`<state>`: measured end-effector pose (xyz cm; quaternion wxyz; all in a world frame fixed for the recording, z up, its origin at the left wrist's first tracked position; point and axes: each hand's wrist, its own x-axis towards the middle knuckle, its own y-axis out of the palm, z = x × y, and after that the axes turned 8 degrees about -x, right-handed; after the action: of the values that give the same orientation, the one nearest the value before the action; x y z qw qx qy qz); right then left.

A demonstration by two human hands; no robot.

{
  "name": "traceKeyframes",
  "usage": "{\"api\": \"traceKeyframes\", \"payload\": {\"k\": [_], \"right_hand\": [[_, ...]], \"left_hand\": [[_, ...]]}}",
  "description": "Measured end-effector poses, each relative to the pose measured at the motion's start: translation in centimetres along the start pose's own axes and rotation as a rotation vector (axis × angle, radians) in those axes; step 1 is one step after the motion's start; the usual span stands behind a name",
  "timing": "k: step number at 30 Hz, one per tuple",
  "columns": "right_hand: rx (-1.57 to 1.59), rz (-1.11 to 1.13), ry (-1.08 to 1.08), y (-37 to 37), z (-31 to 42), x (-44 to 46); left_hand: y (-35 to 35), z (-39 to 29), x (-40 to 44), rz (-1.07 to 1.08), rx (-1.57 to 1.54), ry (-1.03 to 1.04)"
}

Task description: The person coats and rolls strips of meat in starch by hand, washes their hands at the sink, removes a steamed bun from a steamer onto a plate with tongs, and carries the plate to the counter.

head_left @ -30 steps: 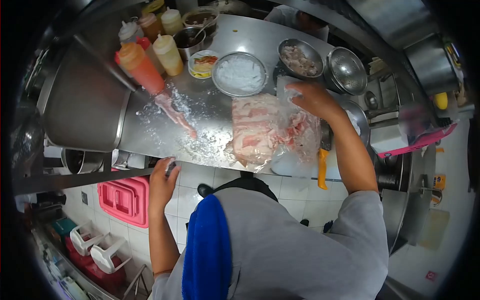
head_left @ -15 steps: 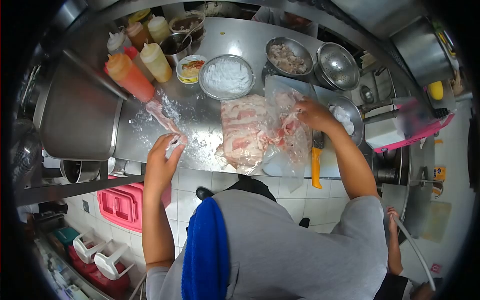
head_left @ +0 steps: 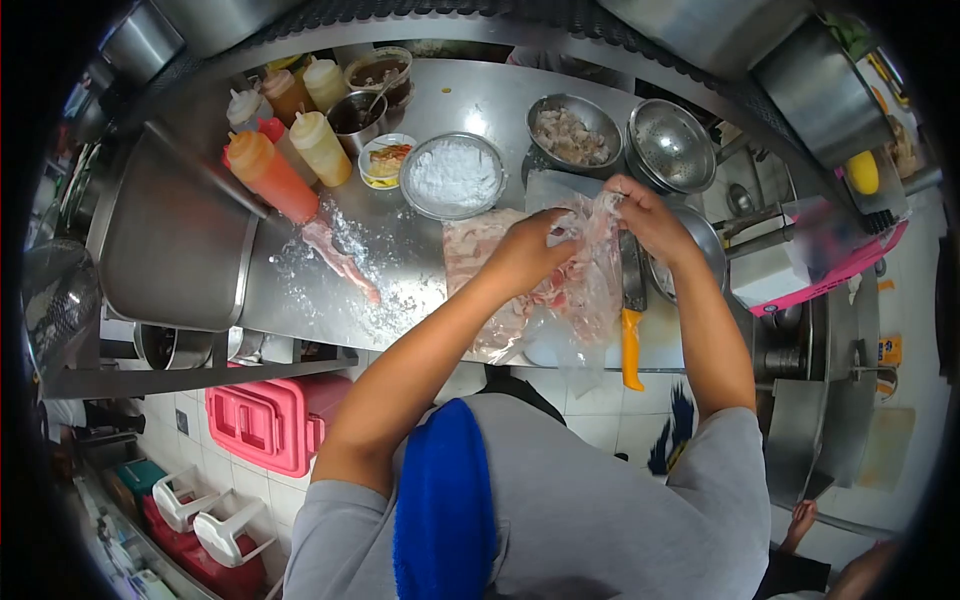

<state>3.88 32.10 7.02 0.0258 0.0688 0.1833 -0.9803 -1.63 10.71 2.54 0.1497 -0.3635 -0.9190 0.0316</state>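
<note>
My left hand [head_left: 530,255] reaches over the thinly sliced raw meat [head_left: 480,245], thumb and fingers apart, white powder on the fingertips. Close to its right, my right hand [head_left: 650,225] pinches the upper part of the clear plastic bag [head_left: 605,235], which lies around more raw meat. What is under my fingers is partly hidden. One long meat strip [head_left: 340,260] lies alone on powder scattered over the steel table [head_left: 290,290]. Behind the meat stands a bowl of white powder [head_left: 453,175]. A yellow-handled knife [head_left: 631,345] rests on the white cutting board [head_left: 660,335].
Squeeze bottles [head_left: 275,180] and a small bowl of cut vegetables [head_left: 386,160] stand at the back left. A bowl of meat pieces [head_left: 573,135] and a colander [head_left: 672,145] are at the back right. A pink lidded bin [head_left: 260,425] is below; another person's hand [head_left: 803,520] shows lower right.
My left hand has let go of the meat strip and moved right, over the sliced meat. The strip stays on the table. My right hand has lifted slightly with the plastic.
</note>
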Motion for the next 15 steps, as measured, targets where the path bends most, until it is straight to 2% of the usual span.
{"api": "traceKeyframes", "payload": {"k": [1, 3, 6, 10, 12, 13, 15], "right_hand": [[0.097, -0.033, -0.017, 0.1, 0.9, -0.1], [0.185, -0.072, -0.027, -0.2, 2.4, 0.1], [0.297, -0.165, -0.049, -1.2, 4.4, 0.3], [0.493, -0.195, -0.18, -2.8, 5.1, 0.9], [0.542, -0.181, -0.223, -4.0, 4.3, 1.6], [0.549, -0.248, -0.217, -4.1, 4.0, 1.8], [0.526, -0.328, -0.21, -3.9, 3.8, 1.7]], "left_hand": [[0.3, -0.6, 0.1, -0.001, 0.008, 0.003], [0.6, -1.7, 0.4, 0.143, -0.105, -0.331], [1.3, 0.3, 1.1, 0.187, -0.218, -0.396], [1.2, 0.0, 1.8, 0.099, -0.119, -0.351], [0.9, 1.1, 2.1, 0.034, -0.011, -0.11], [0.8, 1.1, 1.9, 0.02, -0.135, -0.222], [0.2, 0.3, 1.7, -0.024, -0.034, -0.191]]}}
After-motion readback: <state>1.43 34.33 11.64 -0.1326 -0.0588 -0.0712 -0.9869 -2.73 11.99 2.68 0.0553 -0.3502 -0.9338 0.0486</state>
